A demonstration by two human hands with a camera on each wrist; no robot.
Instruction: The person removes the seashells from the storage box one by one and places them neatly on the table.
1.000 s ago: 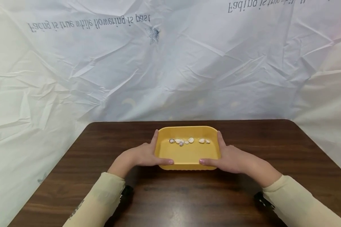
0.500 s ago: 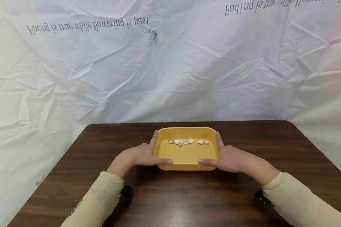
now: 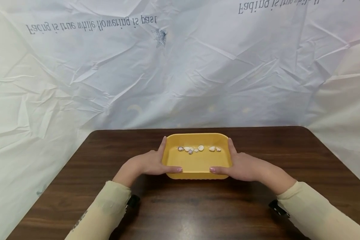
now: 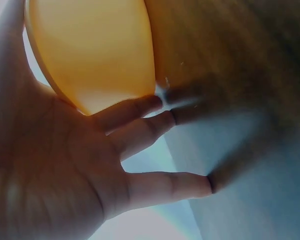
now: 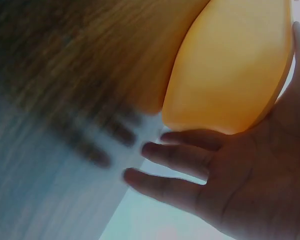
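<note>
A yellow rectangular plastic box stands on the dark wooden table between both hands in the head view. Several small whitish shell-like pieces lie in a loose row along its far part. My left hand touches the box's left side, its thumb laid along the near rim. On the opposite side, my right hand rests in a mirrored way, thumb on the near rim too. Both wrist views show the straight, spread fingers low beside the box's outer wall, near the tabletop.
The brown table extends around the box, with rounded far corners. A creased whitish sheet with printed lettering hangs behind and at the sides. Pale sleeves cover the forearms, with dark devices at the wrists.
</note>
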